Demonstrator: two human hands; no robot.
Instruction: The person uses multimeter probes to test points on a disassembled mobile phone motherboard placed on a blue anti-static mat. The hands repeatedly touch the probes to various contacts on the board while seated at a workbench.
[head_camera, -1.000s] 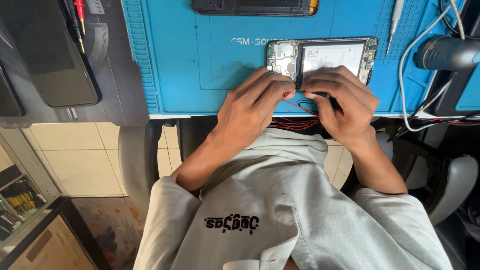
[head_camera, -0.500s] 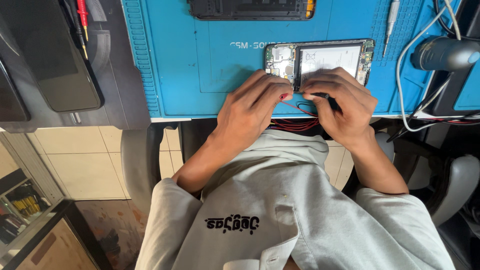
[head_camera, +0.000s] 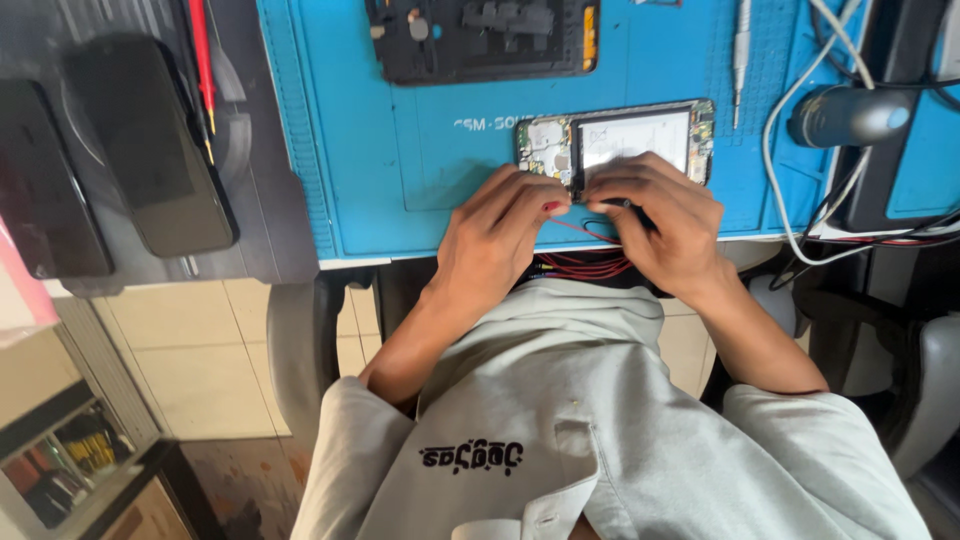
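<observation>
Head view: 1 opened phone (head_camera: 615, 140) lies flat on the blue work mat (head_camera: 400, 180), near the mat's front edge, its back removed so that a circuit board and a pale battery show. The left hand (head_camera: 500, 235) rests at the phone's near left corner, fingers curled down and pressed together against its edge; whether anything is pinched between them cannot be told. The right hand (head_camera: 660, 215) lies over the phone's near edge, fingers bent and close together, touching the phone; what they grip, if anything, is hidden. Thin red wires (head_camera: 585, 262) run from under both hands off the mat's front edge. Farther back on the mat lies a black phone frame (head_camera: 480, 40), well apart from the hands. A screwdriver (head_camera: 742, 50) lies upright to the right of it. White cables (head_camera: 800, 150) cross the mat's right side beside a dark cylindrical tool (head_camera: 845, 115). 2 dark phones (head_camera: 100, 170) lie on the grey surface left of the mat.
</observation>
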